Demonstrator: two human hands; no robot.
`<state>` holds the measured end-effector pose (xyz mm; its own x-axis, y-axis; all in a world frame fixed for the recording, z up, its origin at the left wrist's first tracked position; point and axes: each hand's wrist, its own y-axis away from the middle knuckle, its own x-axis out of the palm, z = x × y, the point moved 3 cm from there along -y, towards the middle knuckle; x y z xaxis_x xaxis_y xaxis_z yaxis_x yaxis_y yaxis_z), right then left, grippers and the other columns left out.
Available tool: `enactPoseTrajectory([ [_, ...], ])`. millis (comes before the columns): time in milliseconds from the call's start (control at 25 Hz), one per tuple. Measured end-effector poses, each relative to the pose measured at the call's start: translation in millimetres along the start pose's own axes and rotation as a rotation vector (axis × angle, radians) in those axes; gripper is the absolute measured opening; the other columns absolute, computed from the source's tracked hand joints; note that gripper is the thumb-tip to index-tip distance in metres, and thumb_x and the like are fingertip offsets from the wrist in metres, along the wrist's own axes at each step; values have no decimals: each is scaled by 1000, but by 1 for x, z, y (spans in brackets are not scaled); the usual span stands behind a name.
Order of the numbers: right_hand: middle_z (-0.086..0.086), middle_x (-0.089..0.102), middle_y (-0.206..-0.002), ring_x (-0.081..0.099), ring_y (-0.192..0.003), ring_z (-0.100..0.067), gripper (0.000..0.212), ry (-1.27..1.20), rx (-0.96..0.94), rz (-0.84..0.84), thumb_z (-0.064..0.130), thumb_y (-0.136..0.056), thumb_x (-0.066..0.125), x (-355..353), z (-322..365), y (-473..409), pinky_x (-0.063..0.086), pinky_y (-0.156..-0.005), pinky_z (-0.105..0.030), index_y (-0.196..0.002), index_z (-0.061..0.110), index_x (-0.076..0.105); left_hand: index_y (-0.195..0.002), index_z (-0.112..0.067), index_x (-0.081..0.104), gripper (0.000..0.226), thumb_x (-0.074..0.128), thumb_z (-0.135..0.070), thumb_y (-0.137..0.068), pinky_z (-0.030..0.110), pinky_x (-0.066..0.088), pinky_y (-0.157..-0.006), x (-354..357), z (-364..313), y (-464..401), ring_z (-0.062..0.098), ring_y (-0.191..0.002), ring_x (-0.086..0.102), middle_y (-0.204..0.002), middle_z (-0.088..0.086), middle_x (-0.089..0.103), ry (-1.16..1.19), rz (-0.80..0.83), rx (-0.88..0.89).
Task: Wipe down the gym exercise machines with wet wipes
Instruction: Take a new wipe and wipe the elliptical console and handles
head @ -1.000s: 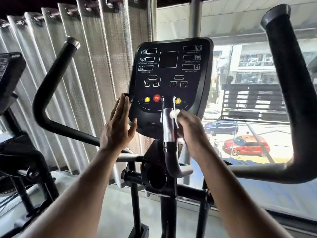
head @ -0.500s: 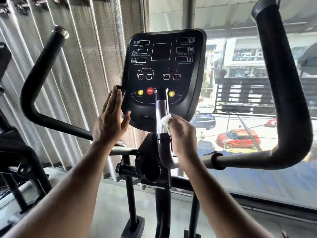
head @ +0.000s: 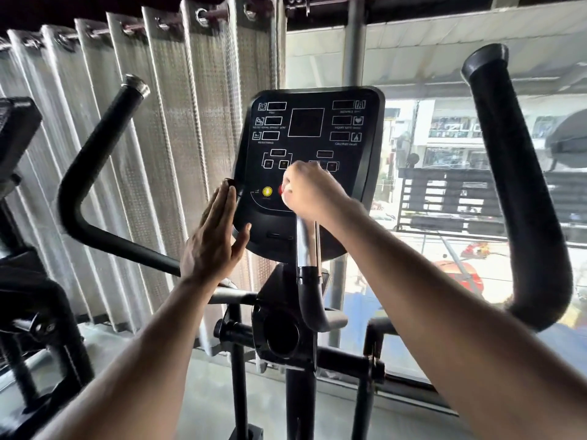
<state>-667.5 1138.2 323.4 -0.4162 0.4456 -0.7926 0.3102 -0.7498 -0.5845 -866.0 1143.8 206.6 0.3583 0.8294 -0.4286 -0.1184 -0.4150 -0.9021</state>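
A grey floor [head: 158, 360] is seen beneath the exercise machine [head: 295, 328], which is set against a large window [head: 413, 217] through which a sunlit street and a red car [head: 460, 274] are visible. The left part of the window is covered by a pale pleated curtain [head: 158, 154] hung on metal eyelets. Part of a second dark machine [head: 28, 281] is seen at the left edge of the view. The black console [head: 314, 138] is mounted at the top of the machine's centre post, with white-outlined display fields and a yellow button [head: 267, 191] near its lower edge. A short upright handle [head: 307, 246], chrome above and black below, stands in front of the console's lower edge. Two long black handlebars are raised on either side: the left handlebar [head: 95, 173] and the right handlebar [head: 521, 192]. The left hand [head: 216, 239] is laid flat against the console's left edge, fingers straight and together. The grip of the right hand [head: 309, 192] is closed over the top of the upright handle, in front of the console's lower middle; a small pale edge under the fingers may be the wet wipe [head: 287, 195], though this cannot be told for certain.
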Motion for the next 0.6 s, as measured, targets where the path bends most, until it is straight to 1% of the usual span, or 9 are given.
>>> enactPoseTrajectory([
  [40, -8, 58, -76, 62, -75, -31, 7, 115, 37, 144, 0, -87, 56, -6, 8, -8, 50, -67, -33, -83, 4, 60, -164, -9, 22, 71, 44, -42, -106, 30, 39, -113, 0, 1, 0, 15, -159, 19, -173, 3, 17, 0, 8, 0],
  [120, -10, 56, -87, 59, -84, -30, 7, 224, 107, 391, 6, -94, 58, -14, 15, -18, 46, -63, -35, -99, 2, 59, -165, -10, 20, 71, 43, -43, -106, 28, 34, -116, 1, 2, 1, 15, -159, 17, -173, 3, 15, 9, 18, -1],
  [160, -12, 61, -94, 63, -89, -32, 19, 131, 159, 469, 11, -94, 61, -13, 10, -23, 51, -65, -35, -108, -3, 63, -165, -9, 21, 71, 43, -43, -106, 27, 32, -118, 1, 2, 1, 16, -159, 18, -173, 3, 16, 13, 15, 2],
  [200, -13, 68, -95, 69, -90, -32, 22, -98, 237, 493, 12, -93, 64, -13, 3, -24, 55, -69, -35, -107, -5, 66, -164, -9, 21, 71, 43, -43, -106, 27, 29, -120, 2, 3, 1, 17, -159, 19, -173, 5, 17, 17, 9, 3],
  [280, -12, 73, -76, 73, -72, -24, 12, -718, 396, 343, 0, -91, 58, -9, -16, -19, 59, -66, -31, -88, -4, 69, -164, -7, 23, 70, 43, -42, -106, 27, 27, -123, 2, 3, 1, 19, -159, 20, -172, 6, 18, 25, 4, 15],
  [360, -7, 71, -72, 68, -61, -16, 20, -1130, 550, 25, -2, -94, 54, -2, -39, -8, 54, -58, -25, -86, 5, 71, -164, -6, 23, 70, 44, -40, -106, 30, 28, -124, 4, 4, 1, 21, -159, 21, -172, 8, 19, 25, 3, 19],
  [440, -2, 69, -75, 61, -55, -9, 21, -1349, 649, -172, 3, -99, 54, 14, -52, 19, 50, -49, -22, -97, 11, 72, -163, -5, 24, 70, 45, -39, -106, 30, 27, -125, 5, 6, -1, 22, -158, 22, -172, 9, 20, 24, 0, 12],
  [480, -1, 67, -75, 58, -54, -8, 20, -1421, 671, -209, 5, -101, 53, 27, -54, 32, 49, -49, -22, -101, 11, 72, -163, -5, 24, 70, 45, -39, -106, 28, 25, -125, 6, 6, 0, 23, -158, 22, -172, 9, 20, 22, 0, 16],
  [600, 5, 64, -69, 57, -62, -11, 19, -1370, 616, -288, 12, -101, 56, 57, -53, 66, 49, -58, -29, -99, 16, 75, -163, -6, 24, 70, 45, -39, -106, 26, 24, -125, 6, 6, 1, 22, -158, 22, -172, 9, 20, 16, 2, 17],
])
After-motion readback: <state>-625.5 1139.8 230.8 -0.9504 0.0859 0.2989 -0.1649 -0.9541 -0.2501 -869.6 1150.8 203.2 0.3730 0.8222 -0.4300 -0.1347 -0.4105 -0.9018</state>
